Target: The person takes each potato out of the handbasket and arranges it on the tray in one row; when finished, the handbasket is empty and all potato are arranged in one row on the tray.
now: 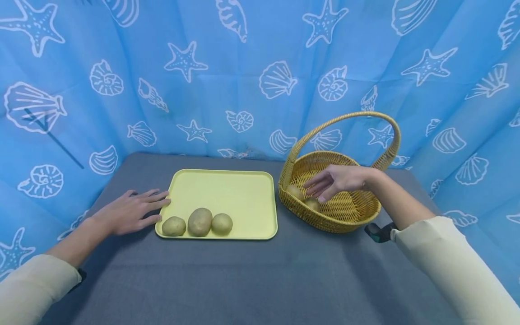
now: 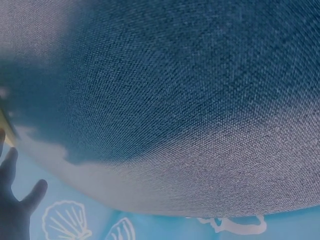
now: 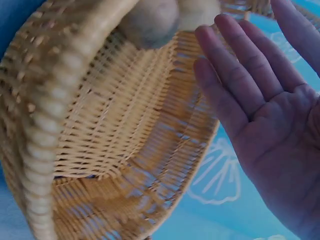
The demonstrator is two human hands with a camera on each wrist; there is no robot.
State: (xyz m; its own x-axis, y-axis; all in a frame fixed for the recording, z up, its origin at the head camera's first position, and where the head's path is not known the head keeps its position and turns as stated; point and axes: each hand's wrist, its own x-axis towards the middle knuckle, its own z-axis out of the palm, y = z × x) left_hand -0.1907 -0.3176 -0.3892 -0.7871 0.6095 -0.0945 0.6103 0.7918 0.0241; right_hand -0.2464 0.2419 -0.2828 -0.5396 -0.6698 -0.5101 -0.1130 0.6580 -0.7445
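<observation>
A yellow tray (image 1: 235, 194) with the relaxed left hand (image 1: 132, 211) at its edge holds three potatoes (image 1: 200, 222), and a wicker basket (image 1: 345, 210) holds two others (image 1: 295, 192) near the loose-fingered right hand (image 1: 339, 179).

A curtained-off nook, room type unclear: blue seashell-print curtains (image 1: 239, 97) around a grey cloth-topped table (image 1: 227, 284).

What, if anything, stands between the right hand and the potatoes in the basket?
Nothing visible does. The right hand hovers over the open top of the basket, and two potatoes lie uncovered inside, toward its near left side.
</observation>
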